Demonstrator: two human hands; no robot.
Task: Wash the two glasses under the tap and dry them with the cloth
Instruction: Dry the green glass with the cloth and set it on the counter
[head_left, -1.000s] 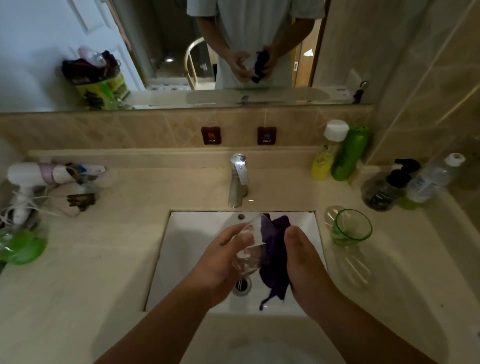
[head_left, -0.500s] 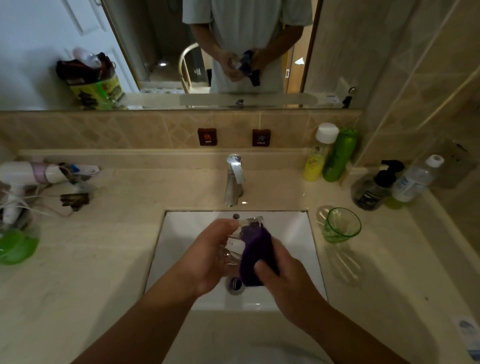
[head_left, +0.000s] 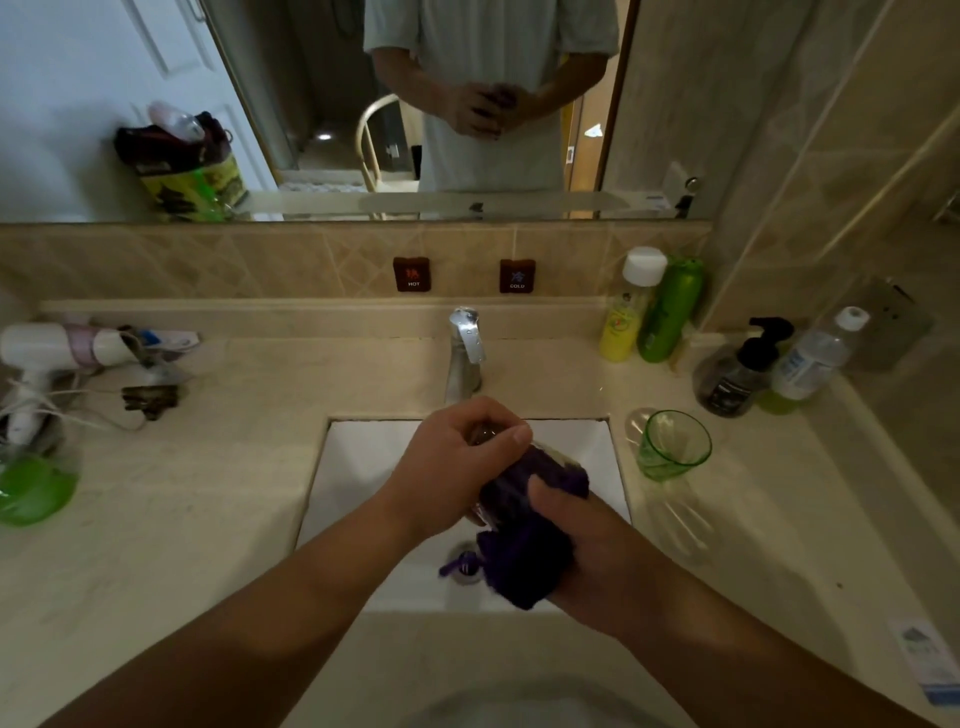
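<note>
- The left hand (head_left: 457, 457) grips a clear drinking glass (head_left: 485, 434) above the white sink (head_left: 363, 467).
- The right hand (head_left: 576, 540) pinches the dark purple cloth (head_left: 524, 551) against this glass.
- A green transparent glass (head_left: 672, 444) stands on the beige desk (head_left: 182, 519), right of the sink.

You have two glasses: one clear glass (head_left: 488, 441) in hand, one green glass (head_left: 672, 444) on the counter. One purple cloth (head_left: 524, 540). One tap (head_left: 464, 353). Four bottles: yellow (head_left: 626, 312), green (head_left: 670, 312), dark pump (head_left: 740, 369), clear (head_left: 815, 358). One hairdryer (head_left: 57, 348).
</note>
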